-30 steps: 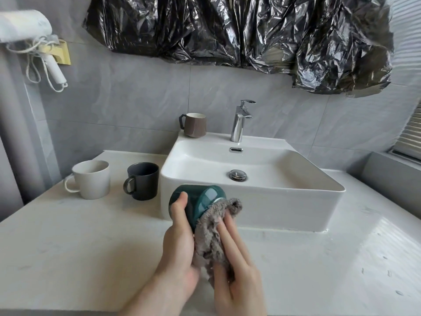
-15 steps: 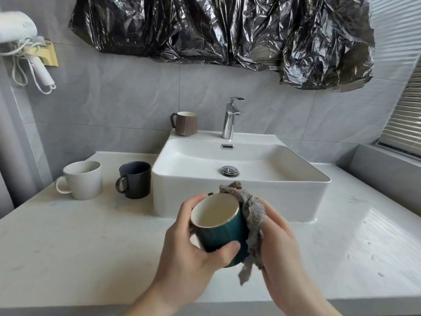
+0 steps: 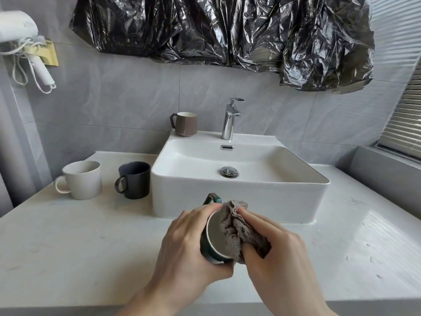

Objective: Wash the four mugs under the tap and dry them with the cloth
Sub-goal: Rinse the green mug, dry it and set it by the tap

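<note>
Taking the sink (image 3: 239, 199) as the landmark: well to its left on the counter (image 3: 68, 247) stands a white mug (image 3: 82, 180), handle turned away from the sink. Just left of the sink wall stands a black mug (image 3: 134, 180), close to the wall but apart from it. On the sink's back left corner, left of the tap (image 3: 230, 119), sits a brown mug (image 3: 185, 123), near the ledge's edge.

In front of the sink, above the counter, the left hand (image 3: 189, 249) wraps its fingers and thumb round a green mug (image 3: 213, 240), tipped with its mouth toward the right. The right hand (image 3: 271, 252) pinches the cloth (image 3: 237, 226) with curled fingers and pushes it into the mug's mouth.

Risks, as I judge them: the green mug is probably wet and is held only by the left hand, so a hard twist of the cloth could turn it out of that grip onto the stone counter, or against the sink's front wall, which is near. The handle points toward that wall and could knock it. The brown mug could be nudged off its ledge by a reach for the tap.

Room: the counter in front of the sink and to its right looks free for setting the mug down; the left side is tighter, with two mugs standing there. The counter's front edge lies just under the wrists.
</note>
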